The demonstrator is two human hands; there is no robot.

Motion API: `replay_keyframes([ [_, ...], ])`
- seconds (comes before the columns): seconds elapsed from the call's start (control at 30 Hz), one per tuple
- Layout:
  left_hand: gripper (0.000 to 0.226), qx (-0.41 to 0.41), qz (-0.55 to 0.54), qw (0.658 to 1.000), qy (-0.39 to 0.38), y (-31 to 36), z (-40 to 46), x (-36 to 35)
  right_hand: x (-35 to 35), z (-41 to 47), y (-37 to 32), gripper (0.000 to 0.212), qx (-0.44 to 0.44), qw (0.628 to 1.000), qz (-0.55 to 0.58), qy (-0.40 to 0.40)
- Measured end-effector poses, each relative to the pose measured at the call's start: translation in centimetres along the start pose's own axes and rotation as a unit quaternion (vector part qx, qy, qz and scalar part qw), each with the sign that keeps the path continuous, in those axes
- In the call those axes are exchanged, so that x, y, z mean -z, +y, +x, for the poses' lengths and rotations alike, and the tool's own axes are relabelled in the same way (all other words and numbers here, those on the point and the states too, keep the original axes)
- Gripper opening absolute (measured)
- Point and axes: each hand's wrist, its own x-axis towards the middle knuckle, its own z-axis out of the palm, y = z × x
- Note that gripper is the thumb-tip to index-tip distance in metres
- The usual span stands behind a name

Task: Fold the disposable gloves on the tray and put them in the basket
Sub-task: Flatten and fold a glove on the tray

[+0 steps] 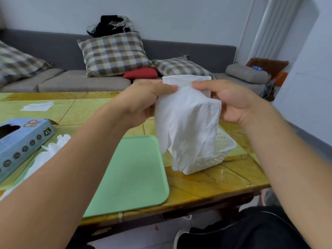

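Head view: blue glove box (23,141) reads "XL"; other print seems blurred.

The hanging glove (186,123) hides most of the basket (226,142) — glove box (21,141) cut off at left.

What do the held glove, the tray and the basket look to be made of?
Glove: thin, translucent white plastic film or latex, judging by its fine crinkles and limp hang. Tray: probably moulded plastic, matte mint green with rounded corners. Basket: white plastic, going by its perforated lattice walls.
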Motion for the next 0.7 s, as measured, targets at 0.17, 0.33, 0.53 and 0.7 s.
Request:
replay_keyframes([
  [0.17, 0.016, 0.064, 0.0, 0.998, 0.018, -0.7, 1.7, -1.4, 2.6, 0.4, 0.4, 0.036, -0.049, 0.999, -0.01, -0.011],
  [0.33, 0.027, 0.046, 0.089, 0.993, 0.068, -2.7, 5.4, -2.2, 4.2, 4.3, 1.2, 0.026, 0.005, 0.985, -0.145, 0.089],
  [0.53, 0.038, -0.267, 0.143, 0.945, 0.12, 2.2, 10.1, -1.3, 4.9, 8.0, -3.3, 0.006, 0.362, 0.917, -0.102, 0.133],
  [0.7, 0.013, -0.228, 0.195, 0.952, 0.065, -2.7, 11.0, -0.1, 6.8, 10.2, 1.8, 0.011, 0.305, 0.936, -0.145, 0.096],
])
